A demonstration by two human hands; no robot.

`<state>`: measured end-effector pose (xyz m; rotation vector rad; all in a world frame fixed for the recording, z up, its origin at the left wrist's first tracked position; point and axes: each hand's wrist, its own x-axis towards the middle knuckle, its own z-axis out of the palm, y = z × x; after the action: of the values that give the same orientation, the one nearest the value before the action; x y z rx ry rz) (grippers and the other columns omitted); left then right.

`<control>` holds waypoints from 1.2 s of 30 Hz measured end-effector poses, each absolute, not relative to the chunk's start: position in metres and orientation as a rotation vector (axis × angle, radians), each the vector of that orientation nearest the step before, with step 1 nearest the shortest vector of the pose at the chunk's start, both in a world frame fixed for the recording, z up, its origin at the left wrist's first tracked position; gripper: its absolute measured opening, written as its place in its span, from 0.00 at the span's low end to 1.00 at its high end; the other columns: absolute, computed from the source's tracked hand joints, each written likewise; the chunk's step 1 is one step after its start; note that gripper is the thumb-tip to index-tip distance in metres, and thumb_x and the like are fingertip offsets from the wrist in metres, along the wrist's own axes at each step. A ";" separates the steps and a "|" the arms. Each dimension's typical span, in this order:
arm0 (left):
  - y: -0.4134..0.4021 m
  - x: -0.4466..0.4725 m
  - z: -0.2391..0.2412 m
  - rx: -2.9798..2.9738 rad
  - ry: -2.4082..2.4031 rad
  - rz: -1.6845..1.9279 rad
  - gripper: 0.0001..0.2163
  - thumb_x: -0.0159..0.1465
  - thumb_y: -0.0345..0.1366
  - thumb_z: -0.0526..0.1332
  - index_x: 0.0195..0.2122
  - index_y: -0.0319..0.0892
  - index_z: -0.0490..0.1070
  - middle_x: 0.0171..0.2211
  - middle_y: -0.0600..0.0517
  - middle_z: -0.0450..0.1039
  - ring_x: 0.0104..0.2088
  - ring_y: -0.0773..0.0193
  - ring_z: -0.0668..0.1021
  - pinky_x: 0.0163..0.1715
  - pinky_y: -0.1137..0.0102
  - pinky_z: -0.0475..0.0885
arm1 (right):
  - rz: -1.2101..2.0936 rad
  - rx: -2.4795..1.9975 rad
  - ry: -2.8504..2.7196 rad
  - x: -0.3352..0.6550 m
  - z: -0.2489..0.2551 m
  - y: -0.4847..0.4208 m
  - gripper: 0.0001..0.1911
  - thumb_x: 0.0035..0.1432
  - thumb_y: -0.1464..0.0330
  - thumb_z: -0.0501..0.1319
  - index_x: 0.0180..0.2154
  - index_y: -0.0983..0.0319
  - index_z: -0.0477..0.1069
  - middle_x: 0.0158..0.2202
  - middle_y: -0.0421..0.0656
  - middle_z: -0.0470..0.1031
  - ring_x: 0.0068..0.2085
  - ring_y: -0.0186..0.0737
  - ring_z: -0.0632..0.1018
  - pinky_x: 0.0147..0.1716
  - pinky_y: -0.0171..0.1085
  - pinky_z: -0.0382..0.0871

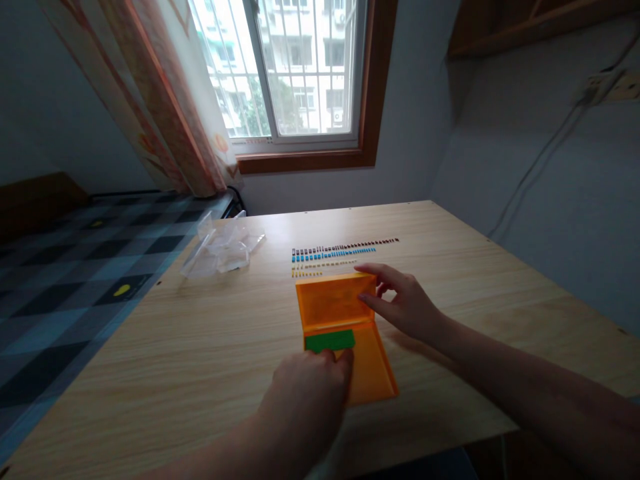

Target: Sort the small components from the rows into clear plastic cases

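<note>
An orange plastic box [373, 370] lies open on the wooden table, its lid [333, 303] raised at the far side. My right hand [403, 303] pinches the lid's right edge with thumb and forefinger. My left hand [305, 393] is closed at the box's near left corner, fingertips on a flat green plate [330, 341] that rests in the box. Beyond the box run rows of tiny pieces [340, 252]: dark, blue and yellow.
A clear plastic container [225, 247] lies open at the table's far left. A bed with a checked cover [75, 280] stands left of the table [200, 360]. A curtained window is behind, a wall with cables to the right.
</note>
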<state>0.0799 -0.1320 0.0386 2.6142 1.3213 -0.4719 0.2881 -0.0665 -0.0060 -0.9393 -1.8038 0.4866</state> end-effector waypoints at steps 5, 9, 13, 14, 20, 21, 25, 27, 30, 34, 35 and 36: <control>-0.133 0.080 0.038 2.605 1.329 -0.467 0.17 0.63 0.22 0.56 0.51 0.38 0.72 0.37 0.41 0.81 0.36 0.43 0.85 0.33 0.49 0.82 | 0.495 -0.939 -1.803 0.288 -0.005 -0.067 0.21 0.59 0.72 0.66 0.55 0.56 0.74 0.51 0.44 0.80 0.34 0.34 0.79 0.30 0.33 0.80; -0.135 0.081 0.039 2.586 1.335 -0.499 0.17 0.63 0.22 0.56 0.52 0.38 0.72 0.38 0.40 0.81 0.37 0.44 0.85 0.35 0.50 0.82 | 0.493 -0.943 -1.804 0.288 -0.004 -0.067 0.21 0.59 0.72 0.66 0.54 0.56 0.74 0.51 0.44 0.80 0.35 0.35 0.80 0.29 0.33 0.79; -0.135 0.081 0.038 2.618 1.325 -0.473 0.17 0.63 0.22 0.55 0.52 0.38 0.72 0.38 0.41 0.81 0.36 0.43 0.85 0.33 0.49 0.82 | 0.496 -0.945 -1.799 0.288 -0.005 -0.066 0.21 0.59 0.72 0.66 0.54 0.56 0.74 0.50 0.44 0.81 0.34 0.34 0.80 0.29 0.33 0.79; -0.135 0.080 0.037 2.625 1.322 -0.464 0.17 0.63 0.22 0.55 0.52 0.38 0.72 0.38 0.41 0.81 0.36 0.43 0.85 0.33 0.49 0.82 | 0.496 -0.949 -1.799 0.288 -0.005 -0.066 0.21 0.59 0.72 0.66 0.54 0.56 0.74 0.50 0.44 0.81 0.34 0.34 0.80 0.29 0.33 0.79; -0.134 0.079 0.035 2.632 1.271 -0.443 0.16 0.63 0.23 0.56 0.51 0.39 0.73 0.39 0.41 0.81 0.36 0.43 0.85 0.33 0.50 0.82 | 0.493 -0.960 -1.800 0.288 -0.003 -0.068 0.21 0.59 0.71 0.66 0.54 0.56 0.74 0.50 0.44 0.81 0.34 0.35 0.80 0.25 0.31 0.77; -0.133 0.080 0.035 2.629 1.272 -0.442 0.17 0.63 0.23 0.56 0.51 0.40 0.72 0.39 0.41 0.81 0.36 0.43 0.85 0.32 0.50 0.82 | 0.491 -0.960 -1.800 0.287 -0.003 -0.068 0.21 0.59 0.71 0.66 0.54 0.56 0.74 0.50 0.44 0.81 0.34 0.34 0.80 0.25 0.31 0.77; -0.131 0.080 0.039 2.621 1.293 -0.466 0.18 0.63 0.23 0.56 0.53 0.41 0.72 0.38 0.41 0.81 0.36 0.42 0.85 0.32 0.49 0.82 | 0.480 -0.960 -1.806 0.287 -0.003 -0.068 0.21 0.59 0.71 0.66 0.54 0.57 0.74 0.50 0.44 0.81 0.34 0.34 0.80 0.26 0.31 0.77; -0.131 0.081 0.040 2.618 1.304 -0.468 0.18 0.64 0.24 0.56 0.53 0.41 0.72 0.38 0.41 0.81 0.36 0.42 0.85 0.33 0.50 0.82 | 0.477 -0.956 -1.806 0.287 -0.004 -0.068 0.20 0.59 0.71 0.66 0.54 0.56 0.74 0.51 0.44 0.81 0.34 0.34 0.80 0.26 0.32 0.77; -0.132 0.081 0.040 2.635 1.310 -0.470 0.18 0.64 0.23 0.56 0.53 0.41 0.72 0.37 0.41 0.81 0.37 0.45 0.85 0.34 0.53 0.82 | 0.480 -0.956 -1.808 0.287 -0.004 -0.068 0.20 0.60 0.71 0.66 0.54 0.56 0.74 0.50 0.44 0.81 0.34 0.35 0.80 0.27 0.33 0.78; -0.132 0.081 0.038 2.653 1.305 -0.491 0.18 0.65 0.23 0.56 0.55 0.40 0.71 0.38 0.41 0.81 0.37 0.47 0.85 0.35 0.55 0.82 | 0.491 -0.961 -1.808 0.287 -0.003 -0.068 0.21 0.59 0.70 0.66 0.54 0.55 0.74 0.50 0.44 0.81 0.34 0.35 0.80 0.26 0.33 0.78; -0.132 0.081 0.038 2.652 1.307 -0.487 0.18 0.65 0.23 0.56 0.55 0.40 0.71 0.39 0.41 0.81 0.37 0.47 0.85 0.35 0.55 0.82 | 0.492 -0.961 -1.806 0.287 -0.003 -0.068 0.21 0.59 0.70 0.66 0.54 0.55 0.74 0.49 0.44 0.81 0.34 0.36 0.80 0.26 0.33 0.78; -0.132 0.081 0.038 2.651 1.309 -0.483 0.18 0.65 0.23 0.56 0.55 0.40 0.71 0.39 0.41 0.81 0.37 0.47 0.85 0.35 0.55 0.82 | 0.493 -0.961 -1.806 0.288 -0.003 -0.067 0.21 0.59 0.71 0.66 0.54 0.55 0.74 0.49 0.44 0.81 0.34 0.36 0.80 0.26 0.33 0.78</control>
<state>0.0809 -0.1323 0.0381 2.6505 1.3092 -0.4831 0.2875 -0.0674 -0.0033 -0.9614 -1.8056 0.4933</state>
